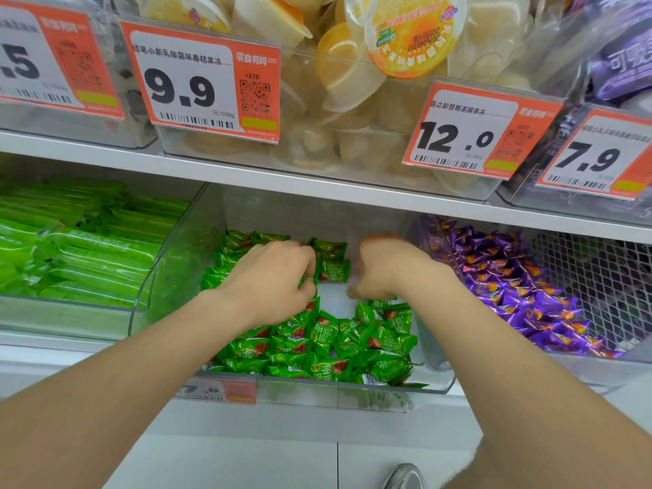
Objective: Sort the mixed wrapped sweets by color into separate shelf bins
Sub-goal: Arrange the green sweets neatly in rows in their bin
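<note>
Green sweets (331, 270) are pinched in the curled fingers of the left hand (278, 273) inside the clear middle bin (317, 390), where the rest of them lie. The right hand (384, 273) is curled beside it, blurred, its hold not discernible. Purple sweets (522, 294) are heaped just to the right. With so loose a pinch, a slippery wrapper could be dropped or flicked across into the wrong colour.

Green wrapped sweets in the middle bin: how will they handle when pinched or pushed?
The green sweets have glossy foil, probably slippery to pinch. Small pillow packs, so likely light, with crinkly rather than stiff wrappers. They lie loosely heaped, so a push would probably shift neighbours, not roll them.
</note>
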